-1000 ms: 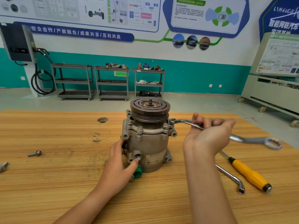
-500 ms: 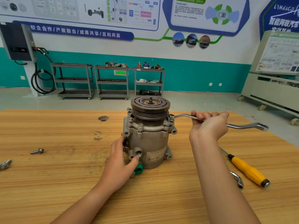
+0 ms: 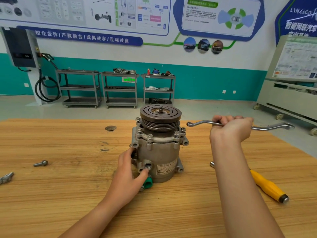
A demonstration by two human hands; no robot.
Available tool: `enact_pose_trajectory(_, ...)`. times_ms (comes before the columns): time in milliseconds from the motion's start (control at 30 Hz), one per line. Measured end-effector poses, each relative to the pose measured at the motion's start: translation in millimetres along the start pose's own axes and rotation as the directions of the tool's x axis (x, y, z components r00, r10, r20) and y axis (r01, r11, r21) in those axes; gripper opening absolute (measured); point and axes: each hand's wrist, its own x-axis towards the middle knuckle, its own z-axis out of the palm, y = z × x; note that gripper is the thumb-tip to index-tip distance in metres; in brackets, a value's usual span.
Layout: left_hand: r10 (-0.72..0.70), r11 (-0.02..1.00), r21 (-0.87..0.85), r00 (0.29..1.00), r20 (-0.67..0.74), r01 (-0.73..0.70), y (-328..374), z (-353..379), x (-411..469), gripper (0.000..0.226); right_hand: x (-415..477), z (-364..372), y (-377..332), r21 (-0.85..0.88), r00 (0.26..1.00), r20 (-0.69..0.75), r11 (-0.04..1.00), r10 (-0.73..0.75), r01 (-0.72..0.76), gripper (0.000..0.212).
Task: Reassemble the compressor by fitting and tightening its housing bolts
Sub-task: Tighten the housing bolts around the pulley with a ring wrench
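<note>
A grey metal compressor stands upright on the wooden workbench, its grooved pulley on top. Several housing bolts sit in the flange below the pulley. My left hand grips the lower left side of the body, thumb by a round port. A green cap pokes out under that hand. My right hand grips a double-ended ring spanner held level in the air. Its left ring end hangs just right of the pulley, off the bolts.
A loose bolt and another metal part lie at the left of the bench. A yellow-handled screwdriver and a metal rod end lie right of my right forearm. A dark hole marks the bench behind.
The spanner has come off the right-hand flange bolt and moved up and to the right with my right hand. My left hand stays on the compressor.
</note>
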Motion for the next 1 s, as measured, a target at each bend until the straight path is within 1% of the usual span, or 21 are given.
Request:
enact_pose_trajectory(100, -0.006, 1.0, 0.003, 1.0, 0.001, 0.006, 1.1, -0.4, -0.1, 0.076, 1.7, -1.0, 8.1, -0.092, 1.0, -0.018, 0.996, -0.001, -0.001, 0.044)
enact_pose_trajectory(233, -0.001, 1.0, 0.001, 1.0, 0.0, 0.001, 1.9, -0.9, -0.4, 0.075, 4.3, -2.6, 15.2, -0.163, 1.0, -0.001, 0.987, 0.002, -0.002, 0.043)
enact_pose_trajectory(400, 0.0, 1.0, -0.005, 1.0, 0.002, 0.0, 1.6, -1.1, -0.7, 0.075, 5.9, -3.2, 18.5, -0.272, 0.995, 0.044, 0.957, -0.093, 0.101, 0.036)
enact_pose_trajectory(500, 0.001, 1.0, -0.005, 1.0, -0.003, -0.001, 1.4, -0.1, 0.4, 0.076, 1.0, -7.8, 21.0, -0.271, 0.983, 0.093, 0.946, -0.159, 0.179, 0.032)
enact_pose_trajectory(700, -0.004, 1.0, -0.008, 1.0, 0.001, 0.004, -0.3, -0.9, -0.8, 0.076, -13.3, -22.0, 21.7, -0.228, 0.953, 0.204, 0.936, -0.225, 0.27, 0.043)
enact_pose_trajectory(833, 0.004, 1.0, 0.004, 1.0, -0.001, -0.004, 0.5, -0.3, 0.7, 0.075, -32.0, -40.3, 24.9, -0.268, 0.909, 0.282, 0.885, -0.306, 0.381, 0.042)
enact_pose_trajectory(933, 0.0, 1.0, 0.005, 1.0, -0.004, 0.0, 0.0, -0.2, 1.0, 0.075, -51.2, -57.5, 33.7, -0.307, 0.849, 0.397, 0.821, -0.348, 0.481, 0.047)
enact_pose_trajectory(1000, -0.012, 1.0, 0.003, 1.0, 0.0, 0.012, 0.1, -0.1, 0.9, 0.076, -62.9, -66.3, 40.5, -0.341, 0.811, 0.462, 0.772, -0.36, 0.537, 0.044)
